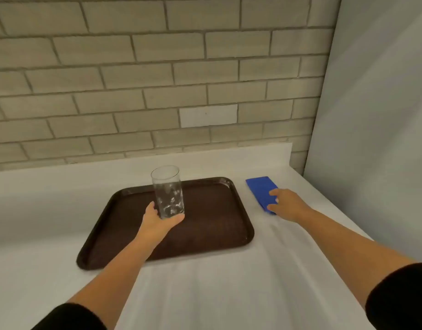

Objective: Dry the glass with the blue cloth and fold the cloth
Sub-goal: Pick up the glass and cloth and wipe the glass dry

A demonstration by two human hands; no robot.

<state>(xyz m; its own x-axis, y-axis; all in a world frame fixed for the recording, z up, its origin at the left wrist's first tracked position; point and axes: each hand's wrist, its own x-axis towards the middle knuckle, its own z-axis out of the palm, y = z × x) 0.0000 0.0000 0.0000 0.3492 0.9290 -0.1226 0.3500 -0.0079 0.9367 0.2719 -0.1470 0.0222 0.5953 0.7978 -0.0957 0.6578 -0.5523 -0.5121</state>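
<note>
A wall of pale, matte rectangular bricks (138,75) laid in staggered courses fills the upper half of the view, with one smoother white block set among them. Below it runs a flat white counter (229,294) with a low raised back edge. On the counter lies a dark brown tray (217,225), rectangular with rounded corners, a raised rim and a finely grained surface. Both forearms reach forward from black sleeves (400,296) at the bottom corners.

The glass (168,191) is a tall, clear, straight-sided cylinder, upright over the left-centre of the tray, with pale water marks showing through its wall. The left hand (157,222) wraps its base, thumb on the right side and fingers curled round the left; whether the base touches the tray cannot be told.

The blue cloth (261,190) lies on the counter just right of the tray, folded into a narrow, flat oblong of saturated blue. The right hand (288,206) rests palm down on its near end, fingers and thumb closing loosely at its edges.
</note>
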